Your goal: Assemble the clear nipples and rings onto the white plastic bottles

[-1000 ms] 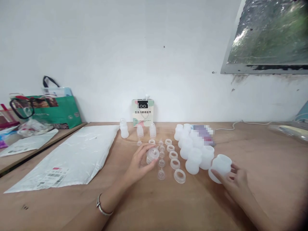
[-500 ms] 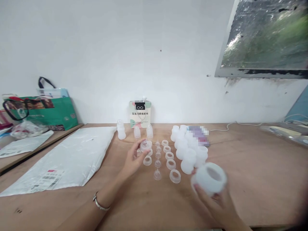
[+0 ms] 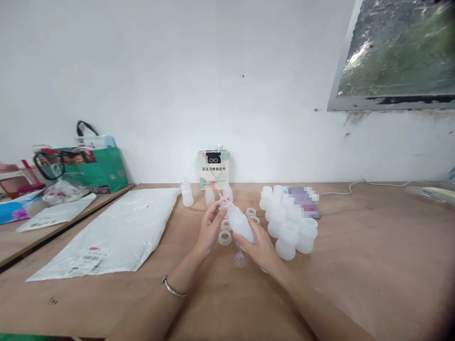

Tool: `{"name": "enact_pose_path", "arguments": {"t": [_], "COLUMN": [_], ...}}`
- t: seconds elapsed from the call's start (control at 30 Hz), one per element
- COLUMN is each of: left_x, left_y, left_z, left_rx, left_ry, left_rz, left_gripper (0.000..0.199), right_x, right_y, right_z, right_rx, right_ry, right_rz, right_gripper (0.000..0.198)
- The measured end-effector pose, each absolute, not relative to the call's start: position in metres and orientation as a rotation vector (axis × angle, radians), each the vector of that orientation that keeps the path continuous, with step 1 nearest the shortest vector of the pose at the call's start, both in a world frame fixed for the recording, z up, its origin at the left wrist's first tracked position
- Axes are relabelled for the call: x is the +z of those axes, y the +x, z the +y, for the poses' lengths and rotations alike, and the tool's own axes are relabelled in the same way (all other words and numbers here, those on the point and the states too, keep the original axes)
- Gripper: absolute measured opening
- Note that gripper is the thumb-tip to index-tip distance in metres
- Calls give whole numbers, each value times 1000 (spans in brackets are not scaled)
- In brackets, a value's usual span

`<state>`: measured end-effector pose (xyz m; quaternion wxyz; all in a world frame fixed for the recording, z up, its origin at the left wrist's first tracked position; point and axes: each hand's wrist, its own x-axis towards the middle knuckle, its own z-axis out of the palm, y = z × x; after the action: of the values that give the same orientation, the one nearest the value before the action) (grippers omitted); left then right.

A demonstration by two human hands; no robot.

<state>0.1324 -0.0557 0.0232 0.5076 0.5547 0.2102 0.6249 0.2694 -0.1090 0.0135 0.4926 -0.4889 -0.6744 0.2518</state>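
Observation:
My left hand (image 3: 209,228) pinches a clear collar ring with a nipple (image 3: 223,202) in it. Wrapped round a frosted white baby bottle (image 3: 241,224) is my right hand (image 3: 262,246); the bottle lies tilted, its mouth up to the left. Ring and bottle mouth meet or nearly meet; whether they touch I cannot tell. Below the hands are loose collar rings (image 3: 224,238) and a clear nipple (image 3: 240,259), with more rings (image 3: 250,212) partly hidden behind the bottle. Several frosted bottles without tops (image 3: 287,240) stand in a cluster at the right.
A bottle with a top (image 3: 187,193) and two clear domed caps (image 3: 209,195) stand before a paper bag (image 3: 213,170) at the wall. To the left lie a white plastic mailer (image 3: 117,232) and a green bag (image 3: 106,168). A white cable (image 3: 350,188) runs along the back right.
My right hand has brought the bottle from the front right to the middle, beside the ring in my left hand. The bottle's mouth now points up-left. The view has shifted slightly left.

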Motion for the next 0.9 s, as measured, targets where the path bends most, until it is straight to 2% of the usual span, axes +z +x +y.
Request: {"name": "enact_pose_path", "arguments": {"t": [0.57, 0.9], "left_x": [22, 23], "left_y": [136, 137], "left_z": [-65, -67], "left_rx": [1435, 1455], "left_ry": [1491, 1456], "left_rz": [547, 538], "left_gripper": [28, 26], "right_x": [7, -1], "right_y": [274, 276], "right_z": [-115, -114], "right_rx": [410, 234], "right_ry": [-1152, -1166], "right_rz": [-1684, -1744], "right_gripper": [45, 50]}}
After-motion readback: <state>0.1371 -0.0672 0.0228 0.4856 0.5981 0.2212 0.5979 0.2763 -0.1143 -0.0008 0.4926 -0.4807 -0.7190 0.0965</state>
